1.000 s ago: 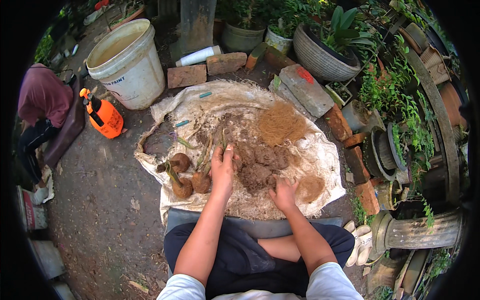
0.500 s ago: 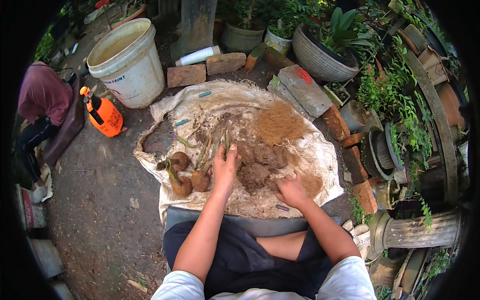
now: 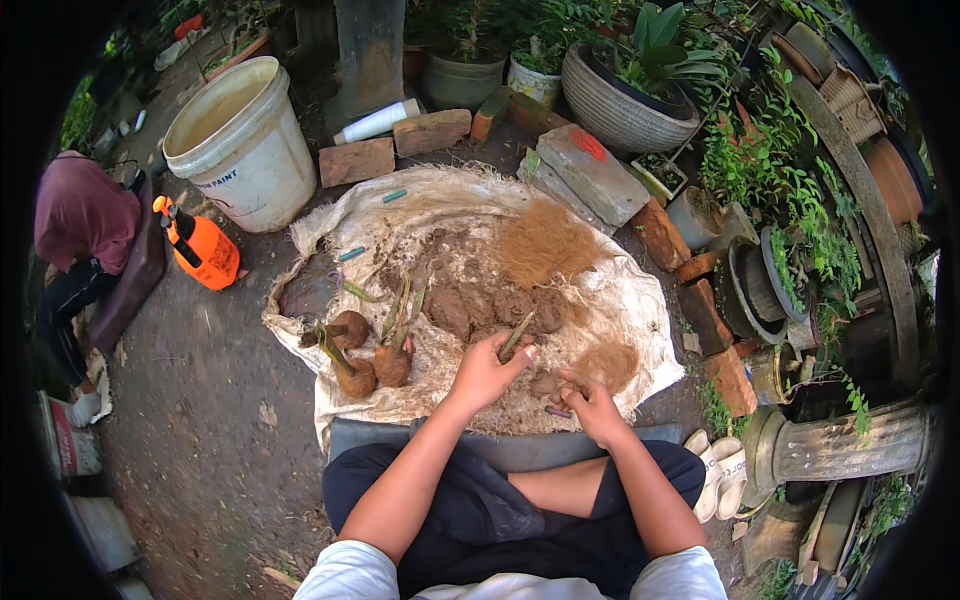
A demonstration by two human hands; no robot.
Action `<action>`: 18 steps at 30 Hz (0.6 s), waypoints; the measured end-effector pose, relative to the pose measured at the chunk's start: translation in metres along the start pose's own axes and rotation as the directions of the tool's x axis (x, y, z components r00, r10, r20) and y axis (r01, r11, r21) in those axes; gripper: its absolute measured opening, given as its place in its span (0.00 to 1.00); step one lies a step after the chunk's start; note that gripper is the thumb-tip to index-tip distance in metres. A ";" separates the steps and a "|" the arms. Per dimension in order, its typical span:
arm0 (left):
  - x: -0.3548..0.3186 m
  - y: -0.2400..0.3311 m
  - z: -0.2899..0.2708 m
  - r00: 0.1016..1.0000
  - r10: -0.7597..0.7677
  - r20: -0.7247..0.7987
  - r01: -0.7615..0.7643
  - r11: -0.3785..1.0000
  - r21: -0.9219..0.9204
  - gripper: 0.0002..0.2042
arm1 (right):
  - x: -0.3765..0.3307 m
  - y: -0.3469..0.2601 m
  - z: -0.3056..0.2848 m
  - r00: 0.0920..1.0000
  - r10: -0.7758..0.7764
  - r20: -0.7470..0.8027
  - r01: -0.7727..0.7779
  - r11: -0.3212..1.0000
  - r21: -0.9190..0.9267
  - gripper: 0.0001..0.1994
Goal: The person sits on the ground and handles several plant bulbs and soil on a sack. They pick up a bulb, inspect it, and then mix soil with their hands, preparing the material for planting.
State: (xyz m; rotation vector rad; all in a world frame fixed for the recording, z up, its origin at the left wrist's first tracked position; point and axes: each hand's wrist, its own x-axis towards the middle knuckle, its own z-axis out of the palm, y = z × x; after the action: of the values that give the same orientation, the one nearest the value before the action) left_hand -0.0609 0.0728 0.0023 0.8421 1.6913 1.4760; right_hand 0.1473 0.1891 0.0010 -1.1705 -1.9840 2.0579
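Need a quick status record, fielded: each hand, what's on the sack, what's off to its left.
Left hand: holding green plant cutting
Right hand: at soil lump; grip unclear
On pale woven sack: three brown root balls with shoots; dark soil; coarse brown fibre
Off left: orange pump sprayer; white bucket
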 end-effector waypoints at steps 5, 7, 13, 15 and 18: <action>0.001 -0.006 0.001 1.000 -0.009 0.008 0.007 0.974 0.225 0.19 | 0.032 0.035 0.008 0.988 0.054 -0.147 -0.099 0.940 -0.326 0.25; 0.005 -0.006 -0.004 0.997 0.010 -0.072 0.006 0.975 0.221 0.19 | 0.036 0.044 0.011 0.986 -0.110 -0.122 0.028 0.846 -0.532 0.28; 0.013 -0.010 -0.008 0.985 -0.002 -0.175 0.034 0.983 0.180 0.21 | 0.046 0.041 0.041 0.959 -0.279 -0.059 0.078 0.456 -0.887 0.32; 0.014 -0.013 -0.008 0.985 0.009 -0.171 0.020 0.985 0.170 0.21 | 0.050 0.041 0.052 0.954 -0.295 -0.054 0.064 0.377 -0.924 0.32; 0.014 -0.016 -0.007 0.978 0.035 -0.205 0.000 0.986 0.167 0.21 | 0.052 0.045 0.061 0.946 -0.321 -0.048 0.047 0.280 -0.959 0.30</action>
State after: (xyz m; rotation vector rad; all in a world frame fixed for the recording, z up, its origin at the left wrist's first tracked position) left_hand -0.0742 0.0789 -0.0143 0.8150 1.9889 1.4923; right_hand 0.0975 0.1573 -0.0694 -1.0332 -3.0549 0.3313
